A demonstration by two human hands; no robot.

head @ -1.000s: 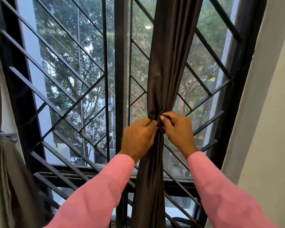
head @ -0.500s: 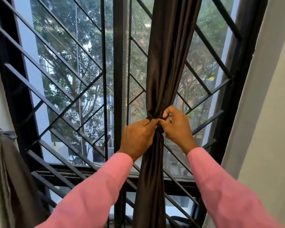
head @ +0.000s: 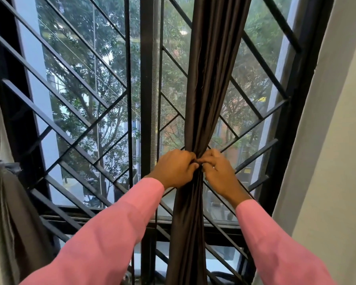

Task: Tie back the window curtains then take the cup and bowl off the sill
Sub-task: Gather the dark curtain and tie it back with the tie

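A dark brown curtain (head: pixel 211 79) hangs gathered into a narrow bunch in front of the window's black metal grille (head: pixel 78 118), just right of the middle post (head: pixel 147 79). The left hand (head: pixel 174 169) and the right hand (head: pixel 221 172), both in pink sleeves (head: pixel 115 227), meet at the bunch's narrowest part, fingers curled and pinching the cloth from either side. At the left edge a grey curtain (head: pixel 10 212) hangs tied with a band, and a pale wall (head: pixel 329 140) fills the right side.
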